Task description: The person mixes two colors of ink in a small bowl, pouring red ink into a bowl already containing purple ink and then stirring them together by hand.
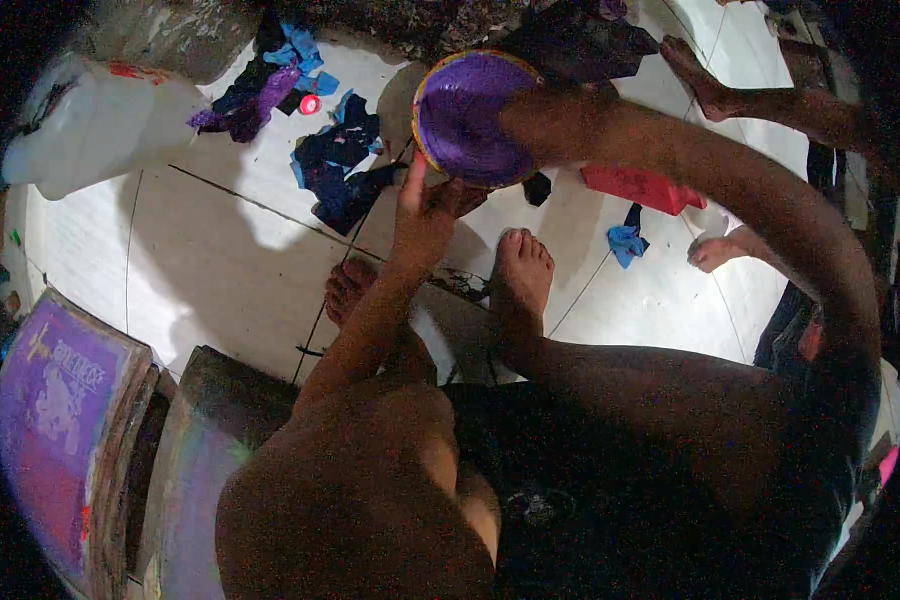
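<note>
From where I stand, the seated person's left hand (pixel 425 205) is closed around the near side of a round tub (pixel 460 125), thumb up along its rim, with the rest of the fingers hard to make out in the shadow. The tub is tipped so its purple-coated inside shows, and it sits between the two hands, beyond the person's bare feet (pixel 522 275). The right hand (pixel 535 125) dips into the tub from the far side; its fingers are too dark and blurred for me to tell whether they grip anything. Left of the left hand, dark blue cloth scraps (pixel 340 165) lie on the white tile floor (pixel 240 270), with a small red disc (pixel 310 103) near them and a translucent white jug (pixel 120 120) farther out. Below the right forearm there's a red plastic piece (pixel 645 188) and, nearer the person, a small light-blue scrap (pixel 627 243). Another person's leg (pixel 780 105) stretches in beyond the right arm. Well to the near left of the left hand, purple-stained framed panels (pixel 65 420) stand side by side.
</note>
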